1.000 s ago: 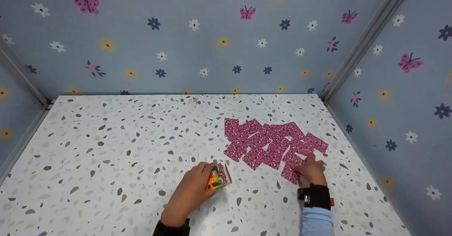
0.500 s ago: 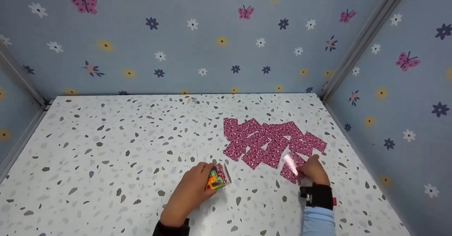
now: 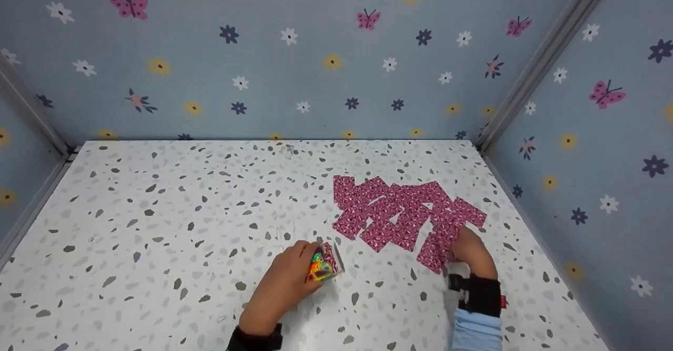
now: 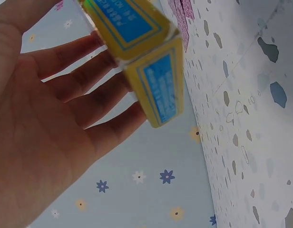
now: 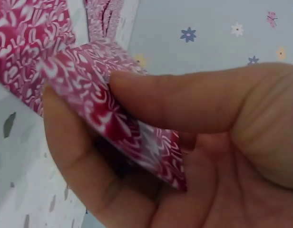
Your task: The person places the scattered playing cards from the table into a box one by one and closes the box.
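Observation:
My left hand (image 3: 284, 275) grips a small, colourful card box (image 3: 320, 268) low over the table. Pink patterned cards show in its end, beside a raised flap. The left wrist view shows yellow and blue printed sides on the box (image 4: 161, 88), with fingertips along its edge. On the right, my right hand (image 3: 474, 252) pinches a pink and white patterned card (image 5: 96, 90) between thumb and fingers, slightly bent in the right wrist view. Beneath and beyond that hand, several matching cards (image 3: 378, 230) lie overlapping, patterned side up.
The white speckled table (image 3: 173, 225) reaches back to a blue wall (image 3: 294, 20) printed with flowers and butterflies. A side wall (image 3: 610, 146) with the same print stands at the right, beyond the table's right edge.
The right hand has raised a card at the spread's near right end and drawn slightly right with it, its face tilting through a glare. The left hand and box stay put.

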A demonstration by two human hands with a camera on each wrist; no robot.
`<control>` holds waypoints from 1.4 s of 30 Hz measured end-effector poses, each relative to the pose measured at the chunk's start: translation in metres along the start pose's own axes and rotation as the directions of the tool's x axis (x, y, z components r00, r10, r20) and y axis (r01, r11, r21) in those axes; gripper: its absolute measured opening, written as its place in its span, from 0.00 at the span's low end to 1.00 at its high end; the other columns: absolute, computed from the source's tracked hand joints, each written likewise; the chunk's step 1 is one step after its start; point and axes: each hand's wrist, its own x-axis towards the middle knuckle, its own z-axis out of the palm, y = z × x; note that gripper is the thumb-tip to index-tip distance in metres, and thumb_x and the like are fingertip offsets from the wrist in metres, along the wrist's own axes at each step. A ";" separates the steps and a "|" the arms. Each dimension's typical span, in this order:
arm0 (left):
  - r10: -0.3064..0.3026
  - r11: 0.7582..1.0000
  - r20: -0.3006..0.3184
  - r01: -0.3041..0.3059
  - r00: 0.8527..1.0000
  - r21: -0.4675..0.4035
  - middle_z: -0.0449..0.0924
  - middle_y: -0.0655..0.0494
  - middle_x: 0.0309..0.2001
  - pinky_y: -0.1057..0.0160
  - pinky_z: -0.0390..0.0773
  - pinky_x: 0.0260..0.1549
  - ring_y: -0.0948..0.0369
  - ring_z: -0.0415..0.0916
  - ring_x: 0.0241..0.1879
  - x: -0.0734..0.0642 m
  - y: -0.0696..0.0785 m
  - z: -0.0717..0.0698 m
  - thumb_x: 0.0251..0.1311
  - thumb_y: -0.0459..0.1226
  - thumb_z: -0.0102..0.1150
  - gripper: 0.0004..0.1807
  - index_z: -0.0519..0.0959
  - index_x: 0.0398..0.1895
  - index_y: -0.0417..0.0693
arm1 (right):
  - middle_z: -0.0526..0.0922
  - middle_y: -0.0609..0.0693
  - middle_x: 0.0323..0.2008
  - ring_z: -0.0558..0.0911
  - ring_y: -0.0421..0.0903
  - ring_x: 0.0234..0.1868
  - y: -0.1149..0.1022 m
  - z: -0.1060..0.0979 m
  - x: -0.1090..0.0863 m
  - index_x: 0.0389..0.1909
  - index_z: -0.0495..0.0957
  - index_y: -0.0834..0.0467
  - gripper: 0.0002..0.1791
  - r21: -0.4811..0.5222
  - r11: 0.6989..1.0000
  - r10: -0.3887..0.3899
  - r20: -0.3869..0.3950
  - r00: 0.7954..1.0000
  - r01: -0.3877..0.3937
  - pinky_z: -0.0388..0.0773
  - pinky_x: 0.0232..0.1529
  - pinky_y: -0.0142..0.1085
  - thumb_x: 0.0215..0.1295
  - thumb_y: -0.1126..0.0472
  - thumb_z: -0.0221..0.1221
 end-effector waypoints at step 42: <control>0.071 0.997 -0.057 -0.068 0.996 0.042 0.74 0.46 0.47 0.54 0.75 0.47 0.53 0.74 0.44 0.000 0.002 0.000 0.43 0.41 0.71 0.37 0.70 0.57 0.34 | 0.72 0.59 0.56 0.77 0.52 0.50 -0.109 0.048 -0.047 0.54 0.71 0.61 0.21 0.381 0.783 -0.558 0.081 0.826 0.492 0.77 0.53 0.40 0.59 0.68 0.58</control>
